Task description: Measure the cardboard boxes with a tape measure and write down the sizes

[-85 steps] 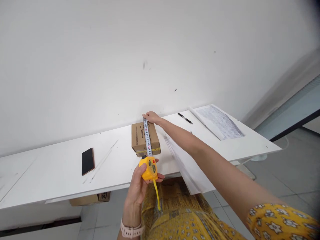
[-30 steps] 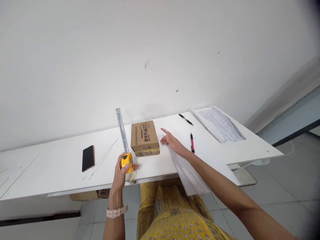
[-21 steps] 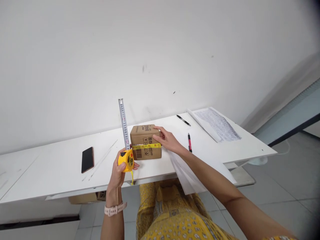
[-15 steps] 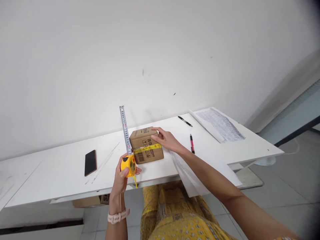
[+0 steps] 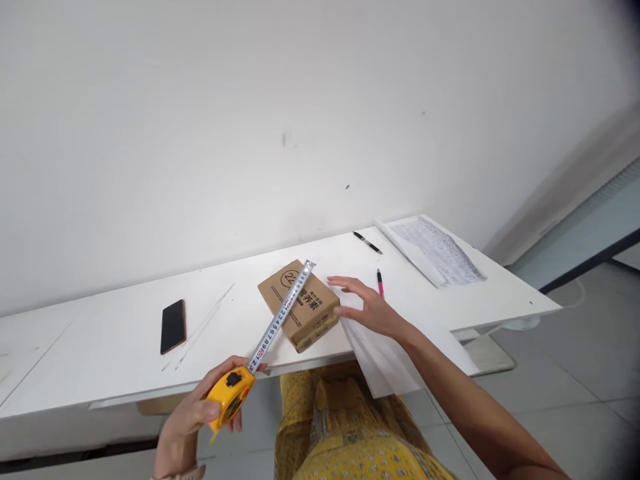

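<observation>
My left hand (image 5: 193,412) is closed around a yellow tape measure (image 5: 233,393) in front of the table edge. Its extended metal blade (image 5: 273,328) slants up and right, passing over the top of a brown cardboard box (image 5: 306,317). Whether the blade touches the box I cannot tell. The box lies angled near the front edge, a printed face with a circled "22" upward and yellow tape on its near side. My right hand (image 5: 370,308) has fingers and thumb spread at the box's right corner, holding nothing; the thumb is at or very near the corner.
A black phone (image 5: 173,327) lies at the left on the white table (image 5: 115,333). A black pen (image 5: 367,243), a red pen (image 5: 381,283) and white paper sheets (image 5: 425,337) lie to the right, beside a written sheet (image 5: 437,250). The wall (image 5: 225,133) rises behind.
The box has been tipped and turned, so another face is upward. My left hand moved down and left, swinging the blade from upright to slanted over the box. My right hand came off the box's top.
</observation>
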Available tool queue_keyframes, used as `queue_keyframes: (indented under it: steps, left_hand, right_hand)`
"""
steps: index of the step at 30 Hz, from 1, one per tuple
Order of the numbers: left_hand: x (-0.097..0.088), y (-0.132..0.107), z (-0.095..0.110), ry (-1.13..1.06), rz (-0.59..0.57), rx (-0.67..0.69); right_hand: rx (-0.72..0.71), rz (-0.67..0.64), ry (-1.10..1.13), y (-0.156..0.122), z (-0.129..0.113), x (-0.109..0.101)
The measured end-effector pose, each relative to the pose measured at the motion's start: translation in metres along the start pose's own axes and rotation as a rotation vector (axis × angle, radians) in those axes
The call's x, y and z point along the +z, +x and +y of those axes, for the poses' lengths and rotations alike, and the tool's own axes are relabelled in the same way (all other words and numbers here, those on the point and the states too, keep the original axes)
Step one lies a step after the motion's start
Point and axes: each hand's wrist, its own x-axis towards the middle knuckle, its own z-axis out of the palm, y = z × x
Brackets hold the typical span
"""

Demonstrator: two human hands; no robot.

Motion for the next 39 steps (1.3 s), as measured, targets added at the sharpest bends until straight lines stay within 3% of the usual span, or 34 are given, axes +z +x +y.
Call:
queue_keyframes:
  steps: [4, 10, 17, 21, 25, 29, 35, 39]
  left_hand:
    - [-0.010, 0.007, 0.020, 0.053, -0.072, -0.089]
    - [-0.030, 0.018, 0.032, -0.016, -0.022, -0.094]
    - [-0.069, 0.032, 0.049, -0.031, -0.264, -0.094]
    - [-0.080, 0.041, 0.057, -0.007, -0.320, -0.126]
    - [-0.087, 0.045, 0.059, 0.022, -0.348, -0.126]
    - [-0.089, 0.048, 0.060, 0.039, -0.360, -0.142]
    - [-0.084, 0.051, 0.060, 0.035, -0.336, -0.152]
    - [-0.077, 0.042, 0.065, 0.076, -0.295, -0.118]
  right_hand:
    - [0.090, 0.102, 0.065, 0.012, -0.007, -0.001]
    - [0.049, 0.074, 0.081, 0.028, -0.007, 0.013]
    - [-0.023, 0.070, -0.015, 0.034, -0.006, 0.024]
    - [-0.149, 0.090, -0.289, 0.030, -0.007, 0.030]
    - [-0.267, 0.144, -0.539, 0.021, -0.005, 0.038]
    - [-0.295, 0.164, -0.619, 0.016, -0.001, 0.042]
    - [-0.244, 0.143, -0.625, 0.018, -0.002, 0.044]
    - [-0.155, 0.094, -0.469, 0.014, 0.001, 0.042]
